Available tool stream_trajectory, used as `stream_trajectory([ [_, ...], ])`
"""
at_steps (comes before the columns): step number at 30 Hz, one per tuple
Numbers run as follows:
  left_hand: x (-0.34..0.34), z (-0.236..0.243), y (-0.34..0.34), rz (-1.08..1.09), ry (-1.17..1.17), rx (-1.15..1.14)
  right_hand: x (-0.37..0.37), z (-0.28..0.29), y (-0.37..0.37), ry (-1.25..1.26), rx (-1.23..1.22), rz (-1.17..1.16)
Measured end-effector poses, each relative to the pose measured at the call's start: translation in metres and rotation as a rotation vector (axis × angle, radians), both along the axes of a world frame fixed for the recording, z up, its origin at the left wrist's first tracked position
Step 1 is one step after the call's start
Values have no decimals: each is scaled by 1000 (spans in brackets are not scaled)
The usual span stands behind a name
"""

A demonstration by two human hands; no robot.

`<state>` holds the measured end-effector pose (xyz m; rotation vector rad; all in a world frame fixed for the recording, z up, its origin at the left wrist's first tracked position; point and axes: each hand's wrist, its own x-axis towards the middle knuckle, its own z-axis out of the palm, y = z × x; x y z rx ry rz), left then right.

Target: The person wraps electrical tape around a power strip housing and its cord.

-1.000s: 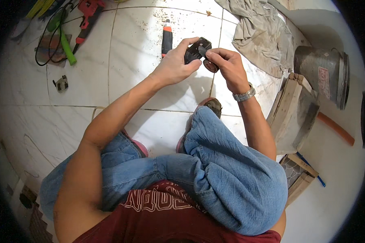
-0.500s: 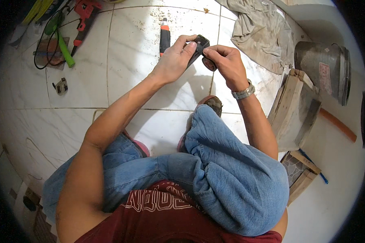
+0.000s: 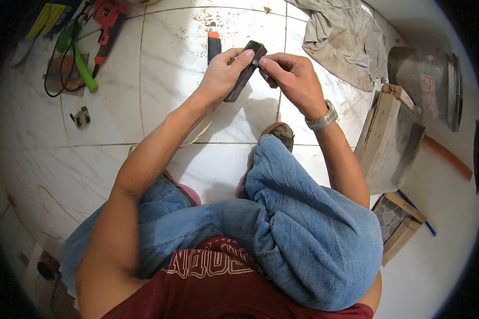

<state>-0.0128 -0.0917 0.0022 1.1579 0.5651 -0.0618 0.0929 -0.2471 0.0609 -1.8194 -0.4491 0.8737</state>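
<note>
My left hand point(image 3: 223, 74) is closed round a long, dark rectangular block point(image 3: 243, 80), with the thumb pressed on its upper face. The block is tilted, its far end pointing up and right. At its right side my right hand point(image 3: 295, 80) pinches a dark strip against the block. Below those fingers hangs a small dark roll point(image 3: 268, 80), partly hidden, that looks like black tape. Just beyond my left hand, a tool with an orange and black handle point(image 3: 214, 45) lies on the floor.
A red power tool point(image 3: 110, 24), a green-handled tool point(image 3: 85, 73) with a black cord and a small metal piece point(image 3: 81, 117) lie at left. On the right are a crumpled cloth point(image 3: 346, 45), a dark bucket point(image 3: 423, 85), a wooden box point(image 3: 391, 143) and an orange strip point(image 3: 447, 157).
The block has turned in my left hand, so more of its length shows below the fingers. My right fingers have shifted slightly left against it, and the roll is more hidden.
</note>
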Motion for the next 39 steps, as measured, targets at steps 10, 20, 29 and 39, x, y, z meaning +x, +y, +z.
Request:
stream_trajectory([
  [10,-5,6,-5,-26,56,-409,19,6,0,-277,-168,72],
  [20,3,27,-12,24,87,-378,35,-7,14,-292,-206,99],
  [29,0,9,-9,3,21,-156,28,5,13,-295,44,154],
  [39,4,24,-6,18,-20,-214,39,12,4,-504,-30,248],
])
